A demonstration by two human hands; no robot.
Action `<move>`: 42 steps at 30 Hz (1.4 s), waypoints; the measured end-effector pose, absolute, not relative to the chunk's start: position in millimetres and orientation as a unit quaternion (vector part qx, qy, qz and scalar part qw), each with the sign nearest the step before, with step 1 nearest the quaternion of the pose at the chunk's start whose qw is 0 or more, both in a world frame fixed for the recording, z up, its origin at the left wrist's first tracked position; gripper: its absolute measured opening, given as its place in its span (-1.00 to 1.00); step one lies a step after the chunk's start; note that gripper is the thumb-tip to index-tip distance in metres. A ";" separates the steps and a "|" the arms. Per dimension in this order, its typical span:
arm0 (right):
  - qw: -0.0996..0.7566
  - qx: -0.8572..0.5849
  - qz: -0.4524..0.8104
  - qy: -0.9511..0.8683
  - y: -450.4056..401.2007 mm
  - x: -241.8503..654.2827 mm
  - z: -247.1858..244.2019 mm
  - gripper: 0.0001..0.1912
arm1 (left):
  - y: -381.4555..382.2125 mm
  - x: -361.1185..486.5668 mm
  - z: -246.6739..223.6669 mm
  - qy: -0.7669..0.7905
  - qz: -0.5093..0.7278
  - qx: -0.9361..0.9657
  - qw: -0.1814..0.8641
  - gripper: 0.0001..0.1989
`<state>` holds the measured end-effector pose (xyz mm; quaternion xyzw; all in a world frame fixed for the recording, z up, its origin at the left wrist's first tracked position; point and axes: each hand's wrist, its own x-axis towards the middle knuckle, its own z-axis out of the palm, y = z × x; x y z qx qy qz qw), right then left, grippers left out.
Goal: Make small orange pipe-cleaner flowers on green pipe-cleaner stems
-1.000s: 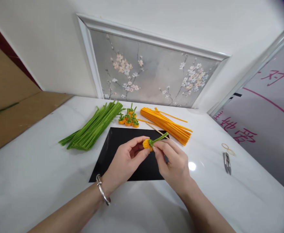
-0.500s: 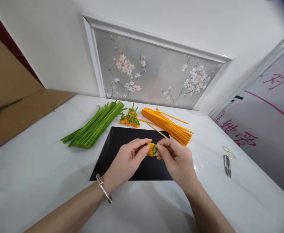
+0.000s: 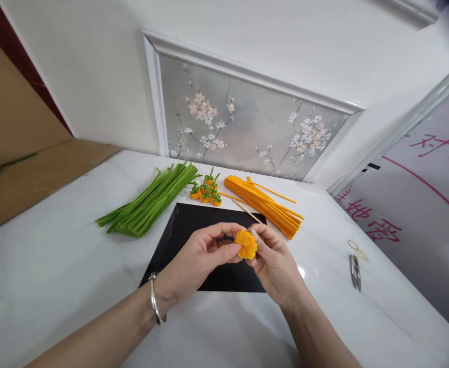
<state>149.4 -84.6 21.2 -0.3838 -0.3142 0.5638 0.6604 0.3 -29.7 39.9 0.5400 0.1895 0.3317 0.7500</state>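
Note:
An orange fuzzy piece (image 3: 246,244), shaped like a small ribbed pumpkin, is held between both hands above a black mat (image 3: 224,278). My left hand (image 3: 199,255) pinches its left side with thumb and fingers. On the right side, my right hand (image 3: 276,263) has its thumb and fingers closed on the same piece. Its ribbed orange face points toward me, and no green part of it shows. Behind the mat stand several small orange pieces with green tops (image 3: 206,191).
Green fuzzy stems (image 3: 151,202) lie in a bundle at the left, orange ones (image 3: 266,204) at the right. A thin wooden stick (image 3: 249,211) touches the mat's back edge. Snips (image 3: 355,272) and yellowish rings (image 3: 357,249) lie far right. A framed floral panel (image 3: 247,117) stands behind.
The orange piece has been turned so its ribbed face shows toward me and its green part is out of sight. Both hands remain on it, with shifted fingers. The view has tilted slightly.

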 end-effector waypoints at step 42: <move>0.572 -0.460 0.178 -0.656 -90.2 165.4 27.8 -0.61 | -32.1 -3.2 55.0 0.158 0.332 0.676 0.638 -0.65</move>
